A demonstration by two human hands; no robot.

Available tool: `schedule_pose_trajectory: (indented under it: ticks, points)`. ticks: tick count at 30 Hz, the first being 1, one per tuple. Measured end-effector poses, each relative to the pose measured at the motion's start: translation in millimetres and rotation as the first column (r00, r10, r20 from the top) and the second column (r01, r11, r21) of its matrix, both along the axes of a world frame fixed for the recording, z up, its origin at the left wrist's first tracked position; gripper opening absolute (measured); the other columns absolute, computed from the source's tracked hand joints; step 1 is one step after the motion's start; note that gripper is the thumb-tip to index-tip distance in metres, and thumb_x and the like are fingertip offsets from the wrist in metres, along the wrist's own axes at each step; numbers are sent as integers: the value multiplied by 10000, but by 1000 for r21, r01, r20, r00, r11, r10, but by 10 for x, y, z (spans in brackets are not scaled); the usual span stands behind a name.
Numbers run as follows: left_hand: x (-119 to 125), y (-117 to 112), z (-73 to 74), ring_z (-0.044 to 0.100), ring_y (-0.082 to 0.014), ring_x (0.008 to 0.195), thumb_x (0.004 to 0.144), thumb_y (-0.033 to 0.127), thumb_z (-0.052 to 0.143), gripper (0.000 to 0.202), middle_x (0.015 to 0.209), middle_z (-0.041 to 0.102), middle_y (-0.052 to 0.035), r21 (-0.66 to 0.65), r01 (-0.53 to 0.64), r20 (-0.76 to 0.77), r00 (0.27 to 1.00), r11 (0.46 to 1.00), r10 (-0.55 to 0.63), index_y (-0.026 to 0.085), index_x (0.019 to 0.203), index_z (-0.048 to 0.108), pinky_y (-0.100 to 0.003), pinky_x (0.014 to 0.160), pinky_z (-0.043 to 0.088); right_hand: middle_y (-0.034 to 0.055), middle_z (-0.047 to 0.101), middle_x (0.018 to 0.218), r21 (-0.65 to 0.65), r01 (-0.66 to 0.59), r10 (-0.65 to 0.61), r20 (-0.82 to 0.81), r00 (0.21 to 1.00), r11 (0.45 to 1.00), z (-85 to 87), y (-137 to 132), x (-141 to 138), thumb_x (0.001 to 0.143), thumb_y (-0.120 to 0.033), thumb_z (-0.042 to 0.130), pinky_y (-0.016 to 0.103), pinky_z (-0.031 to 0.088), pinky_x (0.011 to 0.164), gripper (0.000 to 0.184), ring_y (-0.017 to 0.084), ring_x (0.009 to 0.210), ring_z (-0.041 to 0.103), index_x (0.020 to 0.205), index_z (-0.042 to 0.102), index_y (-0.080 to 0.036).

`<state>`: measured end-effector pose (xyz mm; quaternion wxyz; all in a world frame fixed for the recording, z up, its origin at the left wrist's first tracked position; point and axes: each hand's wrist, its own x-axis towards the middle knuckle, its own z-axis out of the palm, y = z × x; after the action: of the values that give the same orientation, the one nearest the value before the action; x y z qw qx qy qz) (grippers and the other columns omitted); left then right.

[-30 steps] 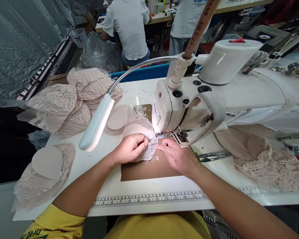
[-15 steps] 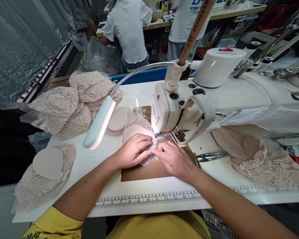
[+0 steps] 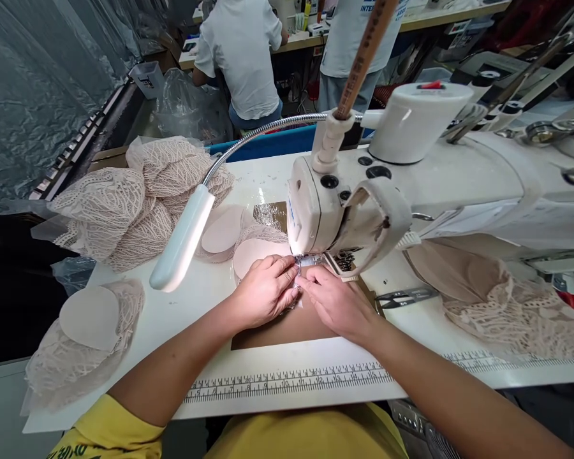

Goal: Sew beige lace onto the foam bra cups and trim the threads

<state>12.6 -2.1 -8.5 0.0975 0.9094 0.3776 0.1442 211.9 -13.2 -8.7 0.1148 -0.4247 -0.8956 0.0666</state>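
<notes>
A pale lace bra cup piece with a smooth pad (image 3: 256, 254) lies at the needle end of the white sewing machine (image 3: 310, 210). My left hand (image 3: 268, 290) rests over its lace edge, fingers bent and close together, the thumb pressing the fabric. Just right of it, my right hand (image 3: 337, 301) pinches the same edge near the presser foot (image 3: 307, 260), its other fingers curled in. The fingertips of both hands nearly meet. Most of the lace between them is covered by the hands. Under the work lies a brown sheet (image 3: 282, 333).
Lace pieces are heaped (image 3: 119, 204) at the left, with another padded lace piece (image 3: 88, 325) nearer. A lamp (image 3: 184, 239) hangs over the table. Thread snips (image 3: 406, 297) and more lace cups (image 3: 497, 306) lie right. A ruler strip (image 3: 287, 384) runs along the front edge. Two people are beyond.
Both hands have shifted slightly closer to the presser foot, and less lace shows between them. The whole view has tilted and moved a little.
</notes>
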Motion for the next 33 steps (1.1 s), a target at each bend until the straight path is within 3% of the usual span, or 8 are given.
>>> schedule_pose_trajectory:
  ticks: [4,10,14,19,26,30,33]
  points:
    - [-69,35,62,506,-305,1159,956,344,424,414,1302,540,-195,-46,57,36,998,997,-55,95,1255,566,-475,945,467,70,596,882,-8,9,-10,-7,1000,1000,4,-6,22,873,-120,437,299,274,616,329,172,731,443,1099,662,-202]
    - [-254,32,176,553,-240,1062,944,237,441,300,1146,603,-154,-171,122,146,984,978,-97,129,1160,619,-367,899,493,62,588,924,-74,-166,161,-68,985,983,7,-17,88,890,-150,450,295,284,653,293,197,862,444,1102,645,-204]
    - [-249,18,178,572,-218,960,933,240,475,258,1020,624,-126,-202,178,160,976,963,-147,140,1090,654,-343,845,487,54,582,900,-107,-257,244,-124,962,960,12,-35,98,908,-178,443,298,286,663,273,182,818,434,1092,643,-206]
    - [-242,30,143,559,-210,955,938,253,482,253,1036,620,-119,-220,207,163,971,953,-173,141,1074,663,-337,858,463,51,584,896,-129,-289,273,-128,953,949,19,-80,81,908,-217,453,317,283,687,265,193,832,432,1094,642,-205]
    - [-253,14,150,560,-193,908,925,276,511,229,981,621,-97,-220,190,147,976,957,-160,144,1042,657,-299,815,454,52,596,898,-131,-280,264,-124,956,951,4,-123,41,928,-222,424,324,279,700,273,193,831,433,1095,640,-213]
    - [-204,-4,122,537,-178,775,947,276,462,238,819,616,-72,-163,128,69,991,978,-119,142,875,645,-290,723,429,47,586,868,-120,-270,257,-119,959,955,1,-133,35,937,-222,417,317,274,693,270,186,815,426,1095,636,-220]
    - [-197,3,135,530,-168,736,954,263,429,255,755,600,-58,-210,83,108,992,974,-62,149,801,597,-279,695,418,44,580,850,-118,-269,257,-107,960,956,4,-137,35,932,-226,429,317,271,685,262,184,796,415,1095,634,-222]
